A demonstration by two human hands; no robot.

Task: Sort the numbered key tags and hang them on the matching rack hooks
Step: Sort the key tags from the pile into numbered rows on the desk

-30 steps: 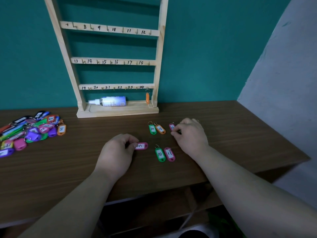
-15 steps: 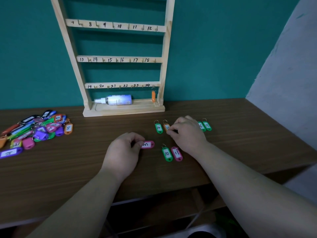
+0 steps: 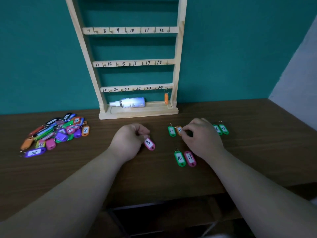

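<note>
Left hand (image 3: 127,142) pinches pink tag 3 (image 3: 149,144), mid-bench. Right hand (image 3: 202,136) curls at orange tag 11 (image 3: 179,130) — grip unclear. Best: lay each number-up, in order, ring toward rack (image 3: 137,112).

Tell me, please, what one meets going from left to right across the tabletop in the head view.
Heap of mixed coloured plastic key tags, left hand, pink plastic tag numbered 3, far green plastic tag numbered 10, orange plastic tag numbered 11, right hand, green plastic tag numbered 17.
</note>
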